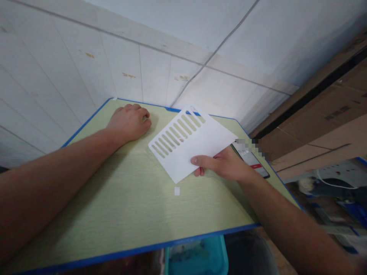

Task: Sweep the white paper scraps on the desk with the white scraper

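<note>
A stiff white sheet (186, 152) with a row of long rounded slots along one side is tilted above the table. My right hand (219, 164) grips it near its lower right edge, thumb on top and fingers underneath. Through the slots the table top and bits of my fingers show. My left hand (130, 121) rests on the table's far left part, fingers curled into a loose fist, and no object shows in it. Just below the sheet's near corner lies a small white square (177, 191).
The pale green table (123, 214) has a blue edge and stands against a white panelled wall. A phone (252, 160) lies at its right side. A grey cable (212, 55) runs down the wall. Cardboard boxes (323, 110) stand right; a teal bin (212, 256) sits below the front edge.
</note>
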`<state>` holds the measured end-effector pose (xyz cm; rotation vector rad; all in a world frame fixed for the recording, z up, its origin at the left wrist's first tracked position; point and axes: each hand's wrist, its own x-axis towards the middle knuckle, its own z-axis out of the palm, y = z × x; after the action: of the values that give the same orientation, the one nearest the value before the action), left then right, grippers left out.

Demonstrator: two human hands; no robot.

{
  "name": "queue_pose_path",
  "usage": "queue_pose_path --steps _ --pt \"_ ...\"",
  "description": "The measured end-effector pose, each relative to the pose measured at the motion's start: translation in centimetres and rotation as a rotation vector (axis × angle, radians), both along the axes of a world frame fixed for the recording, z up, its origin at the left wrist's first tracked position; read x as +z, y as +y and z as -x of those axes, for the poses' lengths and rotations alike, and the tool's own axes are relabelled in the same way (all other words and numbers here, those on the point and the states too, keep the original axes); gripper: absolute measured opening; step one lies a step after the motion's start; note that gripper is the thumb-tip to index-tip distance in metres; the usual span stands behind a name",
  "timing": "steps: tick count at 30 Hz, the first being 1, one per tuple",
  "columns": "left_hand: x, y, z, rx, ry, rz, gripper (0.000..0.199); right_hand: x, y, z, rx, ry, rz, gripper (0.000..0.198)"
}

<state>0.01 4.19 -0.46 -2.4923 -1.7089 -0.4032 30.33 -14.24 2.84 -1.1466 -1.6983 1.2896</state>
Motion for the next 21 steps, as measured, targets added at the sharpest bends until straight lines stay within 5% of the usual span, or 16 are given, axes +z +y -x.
queue_pose_path --steps 10,21 --pt "1.3 -1.7 -0.9 0.008 0.006 0.029 0.056 0.4 0.0 0.0 0.108 0.006 0.084 0.038" --pt "1.0 -1.3 -0.6 -0.008 0.01 0.012 0.052 0.7 -0.1 -0.4 0.253 0.019 0.177 0.024"
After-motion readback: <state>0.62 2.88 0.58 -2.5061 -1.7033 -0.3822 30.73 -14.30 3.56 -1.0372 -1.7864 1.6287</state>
